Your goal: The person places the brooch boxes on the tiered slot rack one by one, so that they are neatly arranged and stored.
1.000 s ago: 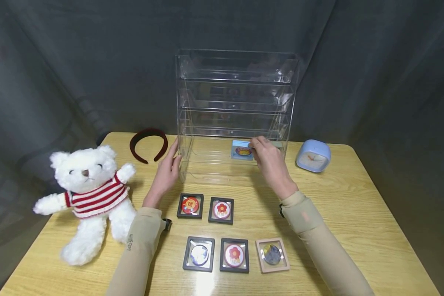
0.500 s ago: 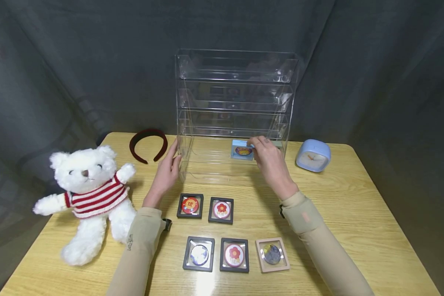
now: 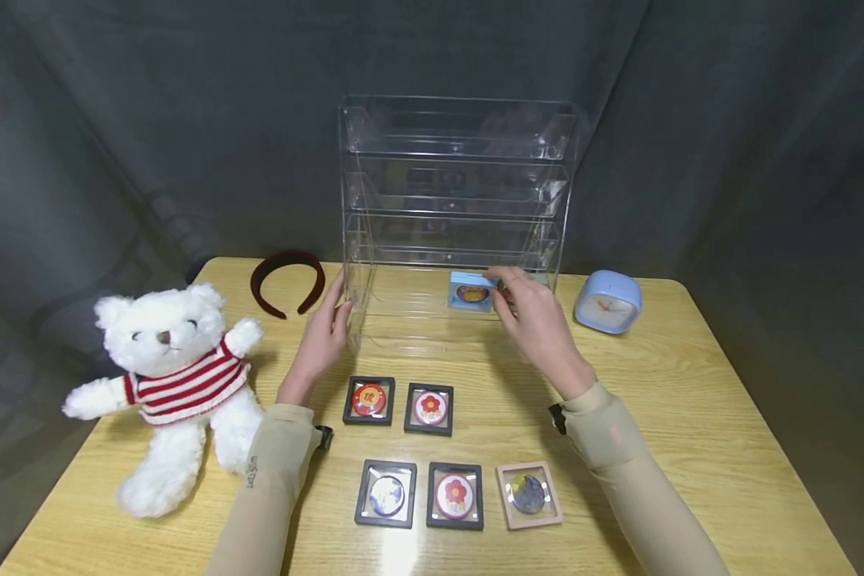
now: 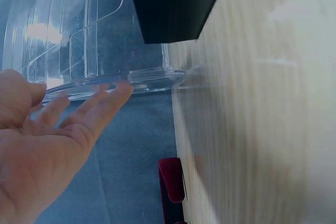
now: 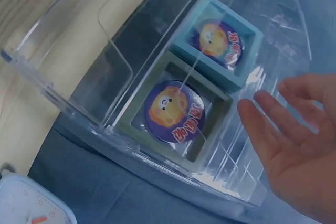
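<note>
A clear tiered display rack stands at the back of the table. My left hand rests straight fingers along its left side, also seen in the left wrist view. On its lowest tier, toward the right, a light blue box frame and an olive green box frame stand side by side, each with a round cartoon badge inside. Just in front of them is my right hand, its fingers loose and apart, holding nothing. In the head view this hand covers most of the green frame.
Several framed badges lie in front, among them a red one and a pink-framed one. A white teddy bear sits at the left, a dark red headband behind it. A blue clock stands right of the rack.
My right hand has let go at the frames; its thumb and fingers have spread and it has shifted slightly right and toward me. The left hand stays at the rack's side.
</note>
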A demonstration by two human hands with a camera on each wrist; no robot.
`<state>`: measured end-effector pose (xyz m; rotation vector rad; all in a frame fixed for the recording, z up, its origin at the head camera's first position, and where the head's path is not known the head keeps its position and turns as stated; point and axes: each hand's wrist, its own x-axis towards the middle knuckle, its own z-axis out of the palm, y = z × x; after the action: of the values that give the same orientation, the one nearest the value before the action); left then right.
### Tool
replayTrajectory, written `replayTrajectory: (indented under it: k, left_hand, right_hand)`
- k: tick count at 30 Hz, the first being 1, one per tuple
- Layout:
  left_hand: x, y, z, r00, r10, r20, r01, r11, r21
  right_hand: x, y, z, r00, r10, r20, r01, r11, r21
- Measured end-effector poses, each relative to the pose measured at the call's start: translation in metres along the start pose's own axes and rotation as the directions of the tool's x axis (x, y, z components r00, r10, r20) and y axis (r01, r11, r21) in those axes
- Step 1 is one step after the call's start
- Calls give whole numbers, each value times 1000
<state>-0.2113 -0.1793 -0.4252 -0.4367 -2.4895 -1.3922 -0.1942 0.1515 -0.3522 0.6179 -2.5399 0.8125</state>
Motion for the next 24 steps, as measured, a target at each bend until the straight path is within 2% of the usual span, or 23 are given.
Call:
replayTrajectory:
  k: [8, 12, 18, 24]
  left_hand:
    - [0, -1, 0, 1000, 4, -7, -4, 1000, -8]
    - [0, -1, 1, 1000, 7, -3, -7, 1000, -8]
    - [0, -1, 0, 1000, 5, 7, -5, 1000, -1]
    - [0, 0, 0, 1000, -16, 20, 16, 1000, 0]
  right_hand:
    - [-8, 1, -7, 999, 21, 30, -22, 1000, 20]
    - [-15, 3, -12, 997, 36, 67, -42, 995, 91]
    - [-29, 5, -20, 986, 20, 166, -66, 960, 272]
    - [-43, 7, -28, 964, 56, 260, -148, 925, 349]
